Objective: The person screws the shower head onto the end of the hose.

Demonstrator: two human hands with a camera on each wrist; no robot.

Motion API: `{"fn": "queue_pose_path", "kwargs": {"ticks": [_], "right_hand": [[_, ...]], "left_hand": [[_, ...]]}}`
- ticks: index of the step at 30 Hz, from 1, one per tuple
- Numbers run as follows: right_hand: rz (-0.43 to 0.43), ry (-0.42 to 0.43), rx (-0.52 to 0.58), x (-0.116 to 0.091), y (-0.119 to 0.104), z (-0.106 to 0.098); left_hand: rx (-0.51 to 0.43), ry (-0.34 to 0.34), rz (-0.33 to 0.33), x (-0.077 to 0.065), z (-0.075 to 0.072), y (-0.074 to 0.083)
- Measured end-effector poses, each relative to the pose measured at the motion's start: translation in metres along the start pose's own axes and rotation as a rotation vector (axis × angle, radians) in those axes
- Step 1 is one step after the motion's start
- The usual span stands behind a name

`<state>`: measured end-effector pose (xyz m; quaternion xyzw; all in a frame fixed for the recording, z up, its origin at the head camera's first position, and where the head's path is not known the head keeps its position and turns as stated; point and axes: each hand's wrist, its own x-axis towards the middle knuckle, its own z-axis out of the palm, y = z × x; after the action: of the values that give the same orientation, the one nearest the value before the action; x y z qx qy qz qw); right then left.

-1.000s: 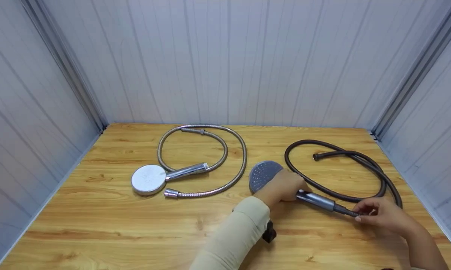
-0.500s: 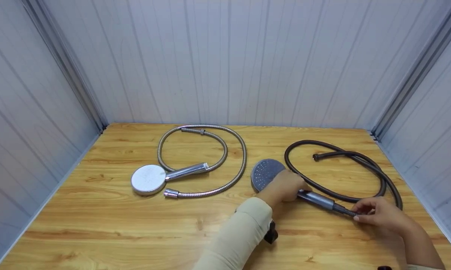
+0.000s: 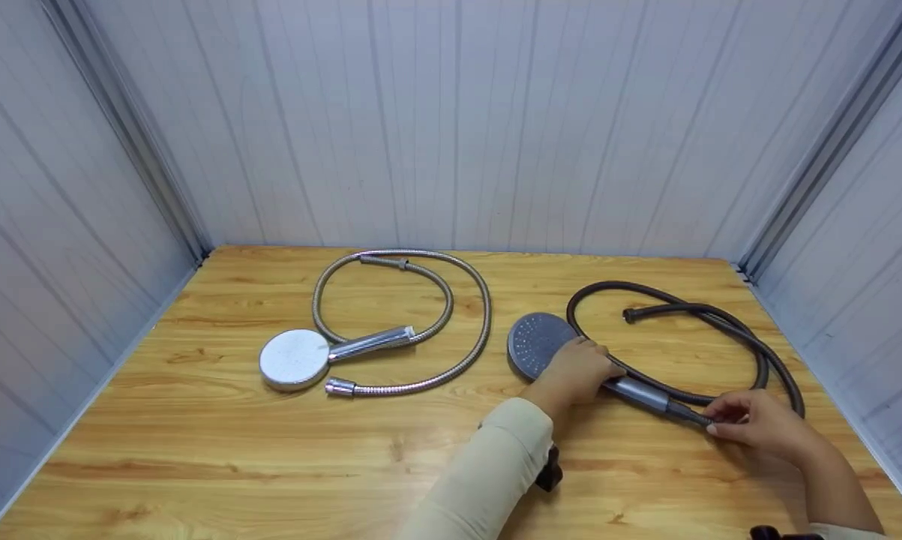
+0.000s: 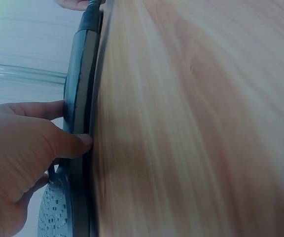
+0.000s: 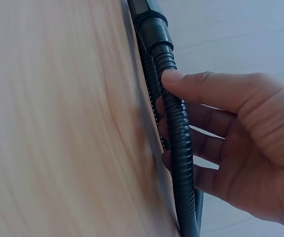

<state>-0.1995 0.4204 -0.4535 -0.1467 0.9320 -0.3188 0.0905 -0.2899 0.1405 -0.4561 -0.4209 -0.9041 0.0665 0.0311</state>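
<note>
A dark grey handheld shower head (image 3: 538, 346) lies face up on the right half of the wooden table. My left hand (image 3: 576, 371) grips its handle (image 3: 640, 393) close to the round head, thumb on the near side in the left wrist view. A dark ribbed shower hose (image 5: 180, 148) joins the handle's far end through a collar (image 5: 155, 34). Just below that collar, my right hand (image 3: 765, 426) holds the hose, with the thumb on one side and the fingers curled behind. The left palm hides part of the handle.
The dark hose loops behind both hands and ends in a loose connector (image 3: 631, 315). To the left lie a chrome shower head with a white face (image 3: 295, 360) and a coiled silver hose (image 3: 486, 300). Pale panel walls (image 3: 451, 127) enclose the table's back and sides.
The dark shower head has shifted slightly right and toward the back wall, with my left hand on it. My right hand keeps its hold on the hose, nearly in place.
</note>
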Motion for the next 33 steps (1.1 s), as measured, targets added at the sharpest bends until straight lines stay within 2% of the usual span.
{"fn": "queue_pose_path", "kwargs": {"ticks": [7,16,19,24,28,33], "right_hand": [[0.028,0.025,-0.048,0.001,-0.003,0.001],[0.045,0.059,-0.12,0.004,-0.01,0.003],[0.04,0.08,-0.104,0.006,-0.015,0.003],[0.015,0.147,-0.057,0.008,-0.024,0.005],[-0.041,0.235,-0.096,0.01,-0.031,0.008],[-0.077,0.29,-0.118,0.012,-0.04,0.011]], "left_hand": [[-0.012,0.004,-0.035,0.001,0.002,0.002],[-0.07,0.013,-0.027,-0.001,-0.002,0.001],[-0.093,0.021,-0.022,-0.001,-0.003,0.0],[-0.121,0.082,-0.013,-0.003,-0.007,-0.002],[-0.151,0.152,-0.012,-0.005,-0.012,-0.004],[-0.208,0.201,-0.021,-0.011,-0.016,-0.009]]}}
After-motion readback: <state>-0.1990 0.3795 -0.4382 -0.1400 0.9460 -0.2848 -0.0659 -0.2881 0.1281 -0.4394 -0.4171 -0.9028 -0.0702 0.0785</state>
